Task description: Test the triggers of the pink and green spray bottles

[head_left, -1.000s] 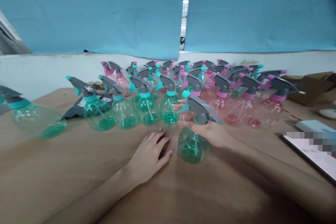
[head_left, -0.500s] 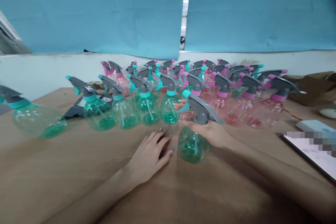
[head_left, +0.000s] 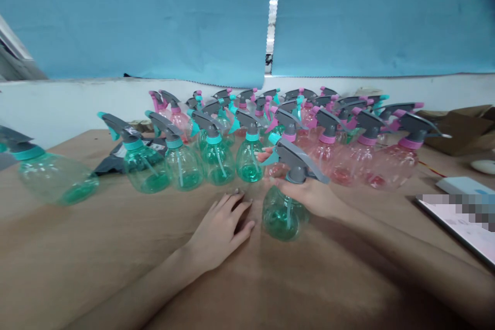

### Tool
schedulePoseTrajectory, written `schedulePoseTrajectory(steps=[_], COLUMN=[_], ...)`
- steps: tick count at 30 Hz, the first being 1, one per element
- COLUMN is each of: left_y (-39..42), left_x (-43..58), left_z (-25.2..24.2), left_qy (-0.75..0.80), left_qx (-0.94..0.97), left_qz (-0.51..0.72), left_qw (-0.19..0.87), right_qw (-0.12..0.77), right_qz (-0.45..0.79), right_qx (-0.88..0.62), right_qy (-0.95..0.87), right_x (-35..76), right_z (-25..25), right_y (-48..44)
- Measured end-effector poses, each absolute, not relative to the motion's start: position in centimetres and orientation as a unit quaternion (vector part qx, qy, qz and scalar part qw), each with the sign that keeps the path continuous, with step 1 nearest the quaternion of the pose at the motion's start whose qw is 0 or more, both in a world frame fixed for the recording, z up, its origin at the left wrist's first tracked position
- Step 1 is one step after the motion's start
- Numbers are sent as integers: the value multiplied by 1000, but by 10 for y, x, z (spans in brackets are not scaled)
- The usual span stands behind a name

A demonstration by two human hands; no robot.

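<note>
Green-tinted clear plastic, the round spray bottle with grey-and-turquoise trigger head is clasped at the neck by the half-curled right hand, its body below the grip. Left of the grip, the empty, loosely spread left hand is rested on the brown wooden table. Nothing is visibly shifted since half a second earlier.

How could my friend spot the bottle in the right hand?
On the brown table, look in front of the rows of spray bottles. There the right hand holds a green-tinted bottle with a gray spray head. It alone is in a hand.
</note>
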State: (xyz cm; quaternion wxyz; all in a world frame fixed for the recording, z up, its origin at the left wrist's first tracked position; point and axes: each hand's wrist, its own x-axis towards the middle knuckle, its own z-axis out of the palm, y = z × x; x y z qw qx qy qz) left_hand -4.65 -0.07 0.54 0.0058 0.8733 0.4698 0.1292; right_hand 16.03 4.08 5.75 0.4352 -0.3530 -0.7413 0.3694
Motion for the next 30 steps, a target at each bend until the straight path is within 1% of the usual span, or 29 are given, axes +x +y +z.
schedulePoseTrajectory(steps=[18, 25, 30], left_y=[-1, 0, 0], left_x=[-47, -47, -47], left_z=[5, 4, 5], left_qy=[470, 468, 470], left_qx=[872, 871, 872], left_qz=[135, 151, 134], left_qw=[5, 3, 5], right_qw=[438, 439, 431], right_qz=[370, 347, 353], right_qx=[-359, -378, -369], right_qy=[-736, -738, -744], right_x=[161, 162, 161], right_z=[55, 56, 59], right_y=[41, 41, 40])
